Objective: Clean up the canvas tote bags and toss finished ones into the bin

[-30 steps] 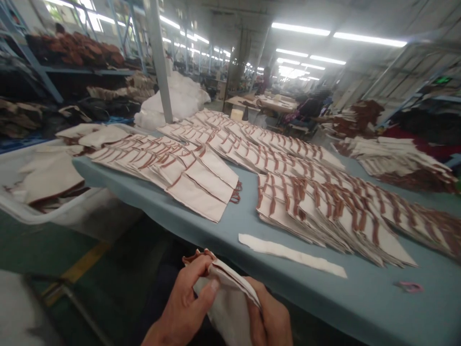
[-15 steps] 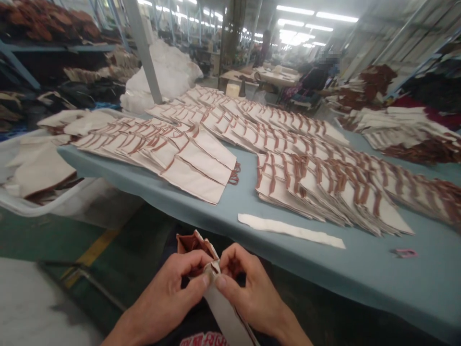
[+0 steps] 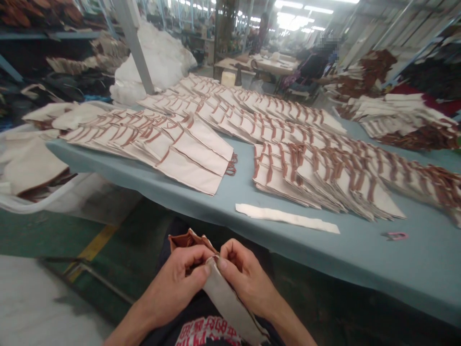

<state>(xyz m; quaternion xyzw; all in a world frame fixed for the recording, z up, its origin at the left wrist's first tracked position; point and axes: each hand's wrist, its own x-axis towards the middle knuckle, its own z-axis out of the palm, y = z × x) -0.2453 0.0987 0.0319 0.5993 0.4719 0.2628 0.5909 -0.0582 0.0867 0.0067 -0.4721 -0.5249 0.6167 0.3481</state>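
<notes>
Over my lap is a sewn fabric piece (image 3: 230,300), cream on one side with brown lining showing at its far end. My left hand (image 3: 187,274) pinches its edge between thumb and fingers. Right beside it, my right hand (image 3: 241,269) pinches the same edge, the two thumbs almost touching. A narrow cream strip hangs from the pinch down toward my shirt. Whatever lies right between the fingertips is mostly hidden.
A blue-green table (image 3: 201,209) holds overlapping rows of cream-and-brown pieces (image 3: 309,175), a loose cream strip (image 3: 286,217) and pink-handled thread snips (image 3: 395,236). At left stands a white bin (image 3: 46,204) of fabric pieces. A person (image 3: 313,67) sits farther back.
The view has tilted down and shifted slightly, so the table appears higher and more of my shirt shows. Both hands keep pinching the piece, the fingers shifting only a little.
</notes>
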